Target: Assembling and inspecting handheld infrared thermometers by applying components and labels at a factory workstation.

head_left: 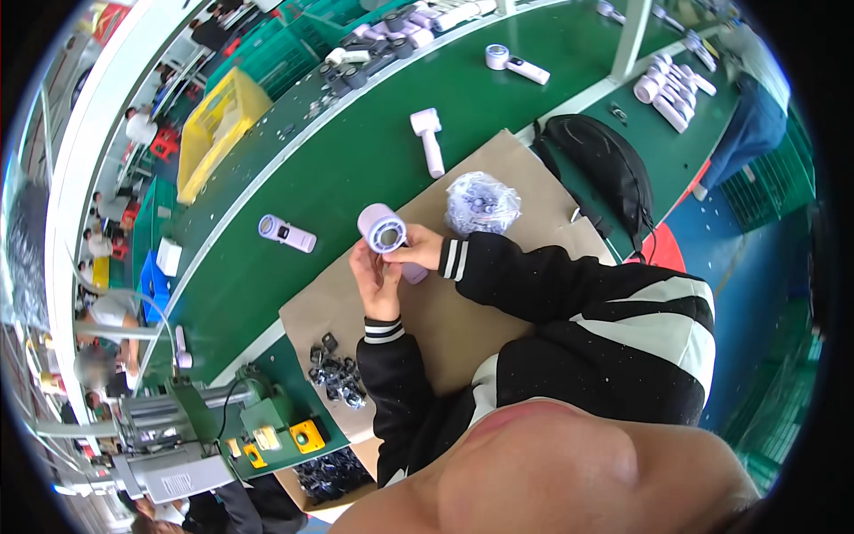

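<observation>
Both hands are wrapped on the lilac handheld fan [386, 233] above the cardboard sheet [463, 311], left hand [377, 278] cupping the handle, right hand [418, 249] pinching the round head; looks light, rigid, smooth plastic, so grip the handle.

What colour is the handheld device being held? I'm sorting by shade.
Pale lilac device, clearest in the head view.

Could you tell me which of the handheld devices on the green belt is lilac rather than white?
The lilac device, lying alone on the belt left of the hands; the one above the cardboard and the one farther up are white.
</observation>
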Demonstrator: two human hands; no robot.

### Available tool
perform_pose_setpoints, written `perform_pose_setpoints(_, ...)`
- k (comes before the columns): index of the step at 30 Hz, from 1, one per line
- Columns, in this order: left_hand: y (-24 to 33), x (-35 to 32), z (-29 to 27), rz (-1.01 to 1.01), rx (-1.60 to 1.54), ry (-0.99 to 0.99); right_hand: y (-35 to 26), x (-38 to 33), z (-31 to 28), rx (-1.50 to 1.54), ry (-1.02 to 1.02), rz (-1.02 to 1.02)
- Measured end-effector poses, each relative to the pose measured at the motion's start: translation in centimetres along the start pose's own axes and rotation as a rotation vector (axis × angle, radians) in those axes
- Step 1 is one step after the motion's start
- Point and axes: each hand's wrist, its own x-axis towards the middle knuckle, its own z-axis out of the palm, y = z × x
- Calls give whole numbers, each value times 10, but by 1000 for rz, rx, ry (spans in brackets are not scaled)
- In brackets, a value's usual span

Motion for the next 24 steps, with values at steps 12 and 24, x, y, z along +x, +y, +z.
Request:
perform_pose_setpoints(12, -4, -3, -14, -125, 33, -82, -17, -4, 10, -220, 29, 128)
perform_pose_setpoints(24, -2, 0, -8, -56, -62, 33, 26, 4, -8, -11, -148, 129)
